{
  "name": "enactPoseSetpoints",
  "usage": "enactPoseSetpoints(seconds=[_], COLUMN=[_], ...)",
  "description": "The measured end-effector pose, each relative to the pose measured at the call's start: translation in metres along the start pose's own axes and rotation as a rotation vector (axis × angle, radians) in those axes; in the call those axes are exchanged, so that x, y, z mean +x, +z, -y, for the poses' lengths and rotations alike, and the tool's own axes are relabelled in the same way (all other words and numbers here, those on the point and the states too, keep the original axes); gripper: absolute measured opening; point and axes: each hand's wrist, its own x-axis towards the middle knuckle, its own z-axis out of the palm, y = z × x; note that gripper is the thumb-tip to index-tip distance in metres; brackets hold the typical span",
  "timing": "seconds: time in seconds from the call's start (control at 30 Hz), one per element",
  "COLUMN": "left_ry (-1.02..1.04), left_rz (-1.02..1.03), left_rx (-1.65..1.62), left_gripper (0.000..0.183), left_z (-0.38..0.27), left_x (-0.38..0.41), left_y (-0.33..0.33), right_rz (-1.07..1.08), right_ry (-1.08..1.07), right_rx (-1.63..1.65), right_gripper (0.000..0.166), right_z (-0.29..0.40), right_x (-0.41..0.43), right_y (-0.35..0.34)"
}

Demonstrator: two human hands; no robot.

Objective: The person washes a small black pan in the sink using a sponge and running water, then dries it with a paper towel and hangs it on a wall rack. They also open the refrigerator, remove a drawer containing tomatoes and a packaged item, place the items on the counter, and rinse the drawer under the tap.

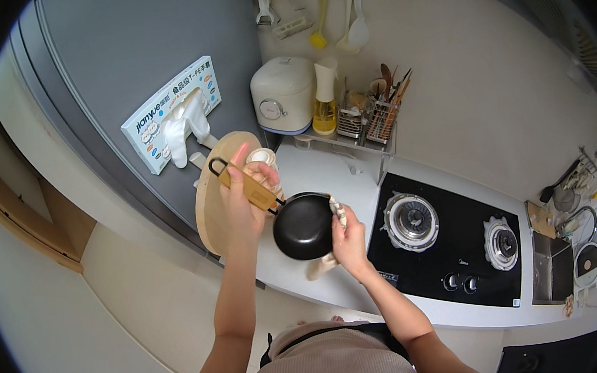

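Note:
A small black frying pan (302,228) is held up over the white counter (279,264), its dark inside facing me. My left hand (247,183) grips its wooden handle (258,192), which ends in a black hanging loop. At the pan's right rim, my right hand (347,238) pinches a patterned cloth (338,212) against the edge. Part of this cloth hangs below the pan. Behind my left hand stands a round wooden board (210,216), and beside it a roll (261,159) is partly hidden by my fingers.
Right of the pan lies a black two-burner gas hob (444,242), then a sink (551,264). At the back, a raised shelf (337,138) carries a cream rice cooker (284,93), an oil bottle (324,103) and utensil baskets (381,119). A glove box (173,115) is fixed to the grey panel.

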Motion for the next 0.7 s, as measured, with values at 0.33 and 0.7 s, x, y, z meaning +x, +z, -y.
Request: enactPoseSetpoints(seconds=[0.33, 0.7], left_ry=[-0.092, -0.186], left_rz=[0.111, 0.443], left_rx=[0.079, 0.665], left_gripper=[0.041, 0.029], left_z=[0.021, 0.035], left_x=[-0.029, -0.043], left_y=[-0.039, 0.005], right_rz=[0.062, 0.354], right_ry=[-0.059, -0.065], right_rx=[0.031, 0.172], right_gripper=[0.032, 0.053], right_z=[0.030, 0.038], right_x=[0.011, 0.003], right_y=[-0.050, -0.013])
